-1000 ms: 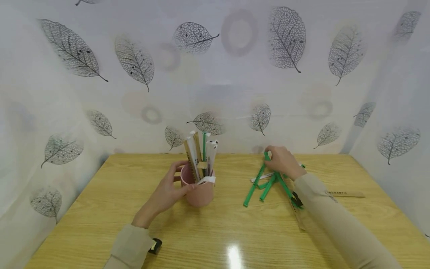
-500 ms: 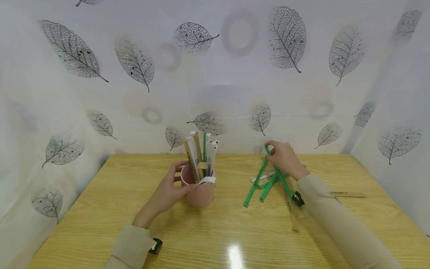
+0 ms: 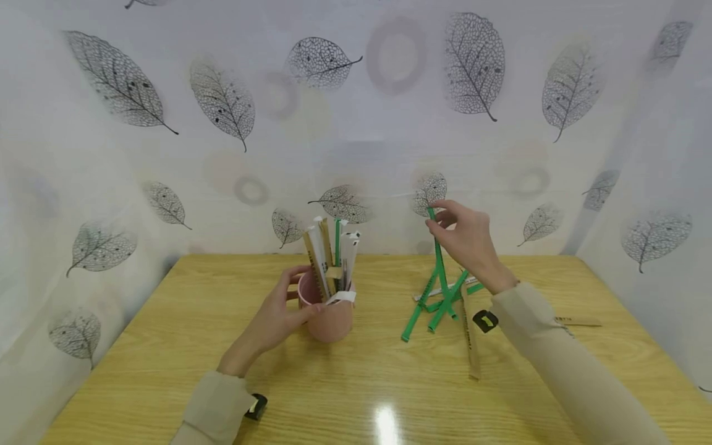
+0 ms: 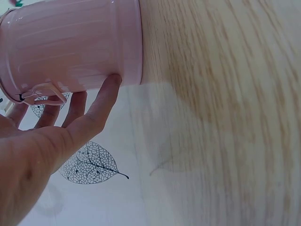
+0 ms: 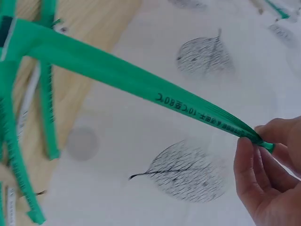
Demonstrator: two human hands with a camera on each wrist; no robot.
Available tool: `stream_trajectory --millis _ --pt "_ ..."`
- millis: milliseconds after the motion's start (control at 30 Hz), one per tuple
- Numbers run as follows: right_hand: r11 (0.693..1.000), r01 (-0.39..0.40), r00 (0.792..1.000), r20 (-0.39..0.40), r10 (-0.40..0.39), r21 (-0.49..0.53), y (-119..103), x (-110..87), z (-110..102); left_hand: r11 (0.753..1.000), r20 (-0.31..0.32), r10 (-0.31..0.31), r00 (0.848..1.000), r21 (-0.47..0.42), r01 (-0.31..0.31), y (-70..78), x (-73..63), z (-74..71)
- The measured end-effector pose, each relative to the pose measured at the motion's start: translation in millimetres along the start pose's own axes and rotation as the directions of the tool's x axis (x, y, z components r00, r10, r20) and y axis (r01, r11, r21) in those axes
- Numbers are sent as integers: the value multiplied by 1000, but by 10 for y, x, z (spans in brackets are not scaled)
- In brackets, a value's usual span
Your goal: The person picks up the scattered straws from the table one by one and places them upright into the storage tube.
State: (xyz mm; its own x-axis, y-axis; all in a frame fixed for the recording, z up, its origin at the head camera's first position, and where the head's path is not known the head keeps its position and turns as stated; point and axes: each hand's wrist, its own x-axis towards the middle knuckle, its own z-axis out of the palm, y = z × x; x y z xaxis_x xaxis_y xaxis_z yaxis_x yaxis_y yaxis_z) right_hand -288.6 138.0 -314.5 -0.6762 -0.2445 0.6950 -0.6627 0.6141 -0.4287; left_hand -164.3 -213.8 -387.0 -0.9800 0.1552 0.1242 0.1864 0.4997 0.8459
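Note:
A pink bucket-like cup point(image 3: 330, 324) stands on the table, holding several upright wrapped straws point(image 3: 317, 256) in brown, white and green. My left hand point(image 3: 272, 324) holds it from the left, thumb in front and fingers around the back. In the left wrist view, fingers touch the pink cup's wall point(image 4: 70, 52) near a small handle ring. My right hand point(image 3: 467, 238), raised at the right, pinches the top end of a green wrapped straw point(image 5: 127, 75). That straw hangs down over a loose heap of green wrapped straws point(image 3: 417, 309).
Within the heap lies a white wrapped straw point(image 3: 423, 296). A brown wrapped straw point(image 3: 471, 340) points towards the front, and another brown one point(image 3: 581, 321) lies farther right. Behind the wooden table point(image 3: 356, 395) rises a leaf-patterned backdrop point(image 3: 378, 142).
My right hand has risen from the heap, lifting the end of the green wrapped straw. The brown straw beneath has shifted left. My left hand keeps its hold on the cup.

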Motion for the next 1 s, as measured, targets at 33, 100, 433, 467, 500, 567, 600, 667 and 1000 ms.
stream_trajectory --millis 33,100,433,467,500,567,600,667,1000 --pt "1000 9 1000 -30 -8 25 -56 17 -5 1000 -2 1 1000 0 -1 1 1 -1" --pt "997 26 997 -75 -21 75 -167 51 -15 1000 -3 6 1000 1 -6 2 0 -7" --pt "902 84 990 -136 -28 423 -616 182 -13 1000 -2 23 1000 10 -23 13 1 -21" --pt "886 90 990 -137 -30 455 -654 194 -6 1000 -1 21 1000 10 -21 9 1 -22" --pt "871 97 990 -139 -33 481 -692 208 2 1000 0 18 1000 9 -18 10 2 -23" --pt "837 114 988 -147 -40 535 -763 232 25 1000 -1 12 1000 9 -12 5 1 -24" --pt "824 126 987 -152 -49 552 -791 244 37 1000 0 11 1000 9 -11 2 0 -23" --pt "798 158 983 -166 -73 581 -854 264 59 1000 3 14 1000 5 -14 -1 -2 -23" --pt "687 310 950 -232 -207 657 -1170 342 193 1000 4 7 1000 2 -7 -8 -11 -18"
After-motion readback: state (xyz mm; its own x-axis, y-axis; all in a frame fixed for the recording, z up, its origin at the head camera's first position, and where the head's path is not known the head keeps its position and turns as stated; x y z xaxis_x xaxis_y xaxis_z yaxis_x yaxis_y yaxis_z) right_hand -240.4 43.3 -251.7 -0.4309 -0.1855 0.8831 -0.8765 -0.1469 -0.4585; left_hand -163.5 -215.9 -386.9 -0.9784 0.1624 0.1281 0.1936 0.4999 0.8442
